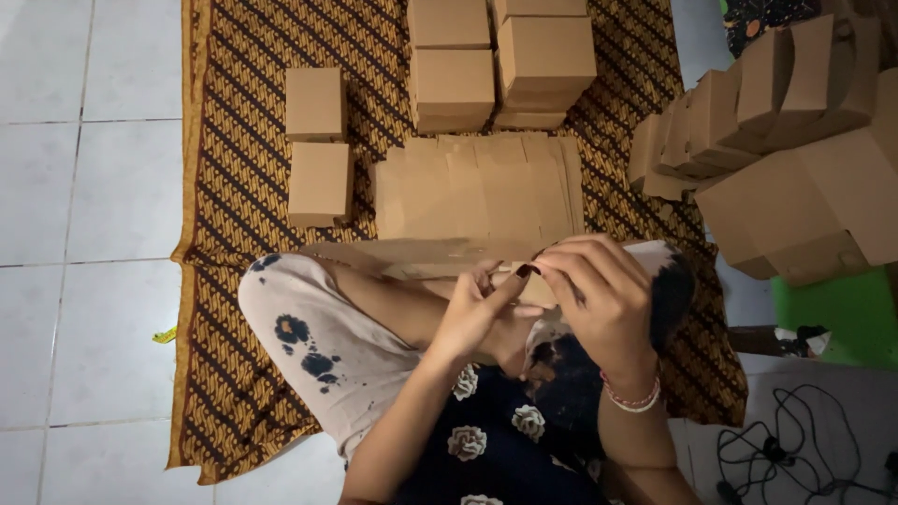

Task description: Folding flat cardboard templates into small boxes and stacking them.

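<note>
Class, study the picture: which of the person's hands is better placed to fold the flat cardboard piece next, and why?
Probably the right hand: its fingertips already pinch the edge of the cardboard piece on the lap, while the left hand only steadies it from below.

Patterned floor cloth [234,168] (on white tiles [84,187]) under cardboard boxes [318,140]

You sit on a floor of pale grey-white tiles [84,187], their dark grout lines running from nine o'clock across to ten. A brown patterned cloth [234,140] with an ochre border covers the middle, stretching toward twelve o'clock. At four o'clock a green mat [842,313] lies beside black cables [795,449] looped on a grey surface. The light is soft and even.
</note>
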